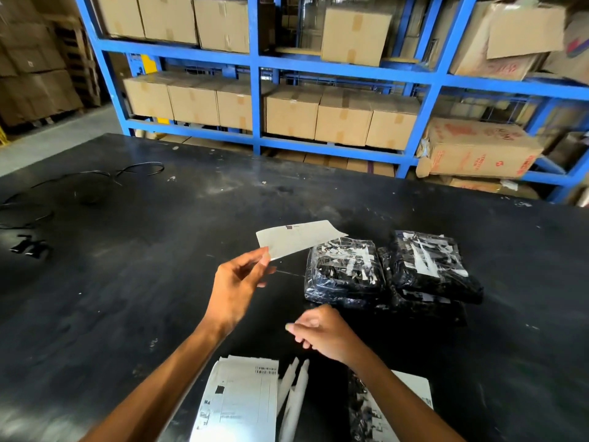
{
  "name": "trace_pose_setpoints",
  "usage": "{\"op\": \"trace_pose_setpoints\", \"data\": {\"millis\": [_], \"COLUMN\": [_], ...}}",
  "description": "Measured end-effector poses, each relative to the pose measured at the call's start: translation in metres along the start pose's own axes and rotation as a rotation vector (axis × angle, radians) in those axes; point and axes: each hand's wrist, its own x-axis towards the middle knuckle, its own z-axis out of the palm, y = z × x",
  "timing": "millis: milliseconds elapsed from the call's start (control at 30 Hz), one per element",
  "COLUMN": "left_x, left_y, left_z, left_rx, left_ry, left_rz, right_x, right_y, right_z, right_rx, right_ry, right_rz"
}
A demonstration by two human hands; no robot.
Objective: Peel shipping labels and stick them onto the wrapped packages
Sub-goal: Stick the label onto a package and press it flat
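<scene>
Over the black table point(127, 282), left hand point(237, 282) pinches a label point(296, 239); right hand point(322, 333) curled, seemingly empty.

We see a black table point(159, 282) with pale grey scuffs and small white specks. The sheet point(296, 239) held up is off-white with one small dark square near its top edge. The wrapped packages point(392, 272) are black under clear shiny film, with white patches. The stack of labels point(237, 403) is white with black print, a black square and a barcode. The rack point(255, 74) behind is bright blue, and its boxes point(342, 118) are plain tan brown. One carton point(478, 151) has red print.
</scene>
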Motion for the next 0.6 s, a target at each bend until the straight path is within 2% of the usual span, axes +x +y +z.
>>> {"op": "trace_pose_setpoints", "data": {"millis": [133,300,467,533,600], "left_x": [-0.004,-0.016,-0.017,-0.013,-0.002], "left_y": [0.003,0.012,0.024,0.031,0.036], "left_z": [0.012,0.035,0.055,0.064,0.075], "left_rx": [0.048,0.070,-0.072,-0.112,-0.102], "left_ry": [-0.048,-0.152,-0.255,-0.190,-0.114], "left_rz": [0.058,0.105,0.073,0.042,0.036], "right_x": [0.002,0.002,-0.004,-0.011,-0.022], "right_y": [-0.031,-0.051,-0.053,-0.048,-0.045], "right_z": [-0.032,-0.058,-0.084,-0.101,-0.121], "right_rx": [0.534,0.742,0.814,0.895,0.946], "right_ry": [0.315,0.648,0.737,0.797,0.780], "right_rz": [-0.038,-0.108,-0.111,-0.090,-0.087]}}
